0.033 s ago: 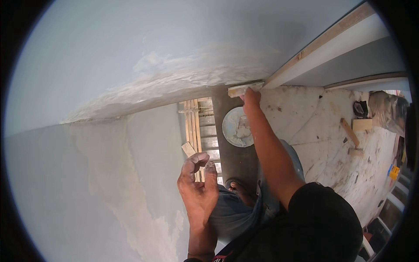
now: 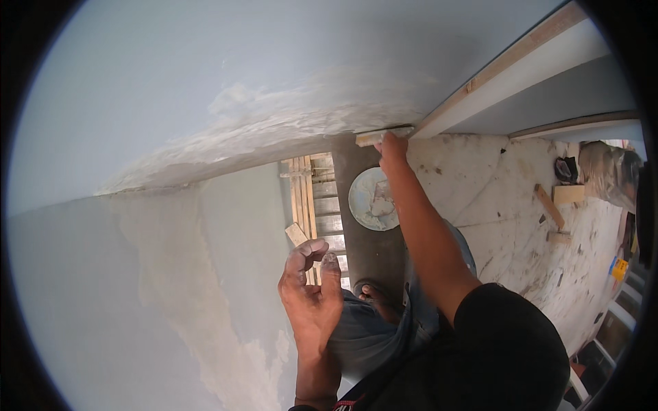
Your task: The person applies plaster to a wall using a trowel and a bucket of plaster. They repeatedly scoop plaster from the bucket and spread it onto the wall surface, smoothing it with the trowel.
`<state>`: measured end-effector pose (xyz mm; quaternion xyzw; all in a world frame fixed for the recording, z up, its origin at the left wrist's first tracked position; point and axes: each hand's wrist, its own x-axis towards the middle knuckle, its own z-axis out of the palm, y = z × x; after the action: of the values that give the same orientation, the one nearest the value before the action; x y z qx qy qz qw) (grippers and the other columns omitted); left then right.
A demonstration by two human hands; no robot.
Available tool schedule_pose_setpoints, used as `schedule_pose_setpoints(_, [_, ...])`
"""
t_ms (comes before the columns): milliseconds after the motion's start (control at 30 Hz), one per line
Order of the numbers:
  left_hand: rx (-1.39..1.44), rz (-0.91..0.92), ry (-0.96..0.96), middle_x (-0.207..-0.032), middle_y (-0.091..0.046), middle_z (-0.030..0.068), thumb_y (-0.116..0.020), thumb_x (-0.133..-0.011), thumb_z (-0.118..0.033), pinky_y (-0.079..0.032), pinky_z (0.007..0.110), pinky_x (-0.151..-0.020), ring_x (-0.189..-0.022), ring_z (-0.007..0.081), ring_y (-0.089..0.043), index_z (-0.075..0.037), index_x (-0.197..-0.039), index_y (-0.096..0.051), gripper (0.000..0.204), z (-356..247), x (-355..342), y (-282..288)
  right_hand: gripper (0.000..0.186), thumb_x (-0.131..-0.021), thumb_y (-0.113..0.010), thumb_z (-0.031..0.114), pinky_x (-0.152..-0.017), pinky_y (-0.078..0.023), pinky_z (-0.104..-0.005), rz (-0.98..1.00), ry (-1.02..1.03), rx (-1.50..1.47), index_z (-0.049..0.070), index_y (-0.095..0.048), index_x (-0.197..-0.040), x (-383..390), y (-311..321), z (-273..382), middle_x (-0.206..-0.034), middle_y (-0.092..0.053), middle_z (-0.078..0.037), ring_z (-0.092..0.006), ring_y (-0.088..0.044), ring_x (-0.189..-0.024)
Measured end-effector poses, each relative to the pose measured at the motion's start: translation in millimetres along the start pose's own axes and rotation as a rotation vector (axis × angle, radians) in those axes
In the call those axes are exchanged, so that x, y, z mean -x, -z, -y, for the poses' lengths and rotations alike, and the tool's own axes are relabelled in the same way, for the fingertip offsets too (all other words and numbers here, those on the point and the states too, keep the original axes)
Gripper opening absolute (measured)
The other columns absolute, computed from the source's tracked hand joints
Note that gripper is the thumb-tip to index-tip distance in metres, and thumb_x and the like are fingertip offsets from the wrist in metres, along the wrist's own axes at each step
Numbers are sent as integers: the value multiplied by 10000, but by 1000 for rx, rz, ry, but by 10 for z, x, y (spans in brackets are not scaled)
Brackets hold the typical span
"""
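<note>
My right hand (image 2: 393, 151) reaches forward, closed around a wide putty knife (image 2: 373, 138). The blade, pale with smeared filler, lies with its long dark edge against the foot of the wall (image 2: 274, 55), close to the corner by the wooden frame. Whitish wet-looking filler (image 2: 274, 128) is spread over the wall's lower part to the left of the blade. My left hand (image 2: 312, 291) is raised in front of my body, empty, its dusty fingers curled and the thumb apart. Below my right forearm stands a round bucket (image 2: 358, 198) of pale paste, partly covered by the arm.
The bucket and my foot (image 2: 373, 298) are on a narrow dark plank (image 2: 356, 236). Left of it are slatted steps (image 2: 329, 207) and timber strips (image 2: 299, 185). A stained pale floor (image 2: 486, 212) with wood offcuts (image 2: 548, 205) lies to the right. A wooden frame (image 2: 507, 61) edges the wall.
My right hand and the putty knife have shifted very slightly to the left along the wall. My left hand has stayed in place.
</note>
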<state>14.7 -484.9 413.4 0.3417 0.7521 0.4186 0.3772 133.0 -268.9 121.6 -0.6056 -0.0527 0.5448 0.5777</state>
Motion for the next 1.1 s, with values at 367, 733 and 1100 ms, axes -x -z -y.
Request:
schedule_pose_setpoints(367, [-42, -8, -17, -951, -644, 159, -603, -848, -22, -523, 264, -612, -897, 187, -628, 64, -1067, -583, 235, 22, -89, -59, 390, -852, -559, 75, -757, -547, -326, 76, -89, -15, -12, -497, -1227, 422, 77, -276, -1148, -584, -139, -221, -622, -931])
schedule_pose_setpoints(733, [-36, 22, -48, -963, -655, 144, -596, -868, -46, -508, 250, -645, -888, 172, -635, 47, -1054, -590, 208, 105, -124, -82, 417, -863, -546, 87, -826, -507, -334, 32, 13, -135, 0, -503, -1269, 178, 17, -70, -1159, -593, -101, -231, -613, -1006])
schedule_pose_setpoints(1100, [-28, 35, -83, -921, -661, 149, -615, -850, -33, -511, 254, -544, -825, 185, -651, 33, -1052, -597, 213, 116, -130, -116, 405, -886, -484, 49, -923, -441, -344, 157, 386, 228, -95, -458, -1264, 1002, -64, 464, -1193, -575, -194, -262, -581, -1072])
